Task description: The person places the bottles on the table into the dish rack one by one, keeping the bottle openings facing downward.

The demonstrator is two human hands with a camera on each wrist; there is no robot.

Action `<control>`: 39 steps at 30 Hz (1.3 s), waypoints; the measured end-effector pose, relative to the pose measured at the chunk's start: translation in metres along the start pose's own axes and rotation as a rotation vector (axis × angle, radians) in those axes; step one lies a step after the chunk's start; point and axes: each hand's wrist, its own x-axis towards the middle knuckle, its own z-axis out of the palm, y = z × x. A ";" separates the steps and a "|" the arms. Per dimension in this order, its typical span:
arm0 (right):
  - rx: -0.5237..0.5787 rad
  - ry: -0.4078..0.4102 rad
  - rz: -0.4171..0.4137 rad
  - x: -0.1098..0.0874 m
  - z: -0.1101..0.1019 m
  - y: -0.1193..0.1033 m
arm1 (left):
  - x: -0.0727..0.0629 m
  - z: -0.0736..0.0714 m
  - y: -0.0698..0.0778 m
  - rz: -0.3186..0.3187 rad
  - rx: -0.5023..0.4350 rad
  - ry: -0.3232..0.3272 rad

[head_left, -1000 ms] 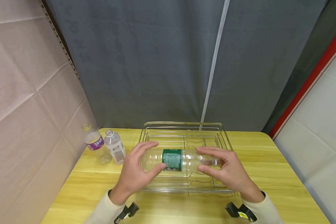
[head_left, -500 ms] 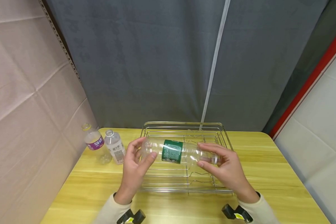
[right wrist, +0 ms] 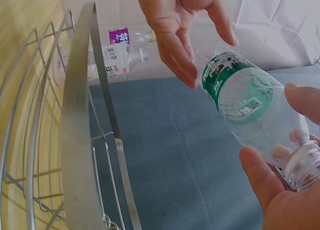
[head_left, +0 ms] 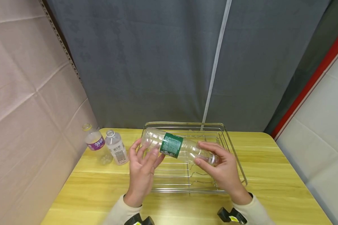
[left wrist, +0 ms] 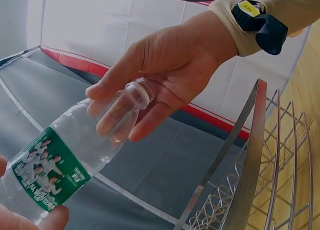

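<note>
A clear plastic bottle with a green label (head_left: 171,144) is held above a wire rack, tilted with its base up to the left and its neck down to the right. My right hand (head_left: 223,165) grips the neck end between thumb and fingers. At the base end, my left hand (head_left: 142,172) holds the bottle, thumb on the near side. The left wrist view shows the bare threaded mouth (left wrist: 142,90) near the right palm. In the right wrist view, the left fingertips (right wrist: 187,75) lie against the bottle beside its label.
The metal wire rack (head_left: 190,190) stands on the wooden table (head_left: 270,175). To its left are a clear bottle with a white label (head_left: 119,153) and one with a purple label (head_left: 95,144). A grey curtain (head_left: 146,78) hangs behind.
The bottle has risen at its base end and tilted, neck lower on the right. My left hand has shifted right under the base; my right hand keeps its grip, moving slightly left.
</note>
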 end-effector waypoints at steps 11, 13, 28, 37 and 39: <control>-0.004 -0.014 -0.034 -0.004 0.016 0.004 | 0.002 0.009 -0.004 0.019 -0.076 0.039; -0.016 -0.015 -0.025 -0.005 0.018 0.005 | 0.002 0.010 -0.004 0.022 -0.076 0.041; -0.017 -0.042 -0.015 -0.006 0.021 0.005 | 0.004 0.010 -0.005 0.015 -0.090 0.058; -0.002 -0.050 0.016 -0.006 0.019 0.006 | 0.006 0.010 -0.002 0.016 -0.086 0.051; -0.005 -0.054 0.014 -0.005 0.016 0.006 | 0.007 0.009 -0.001 0.025 -0.079 0.044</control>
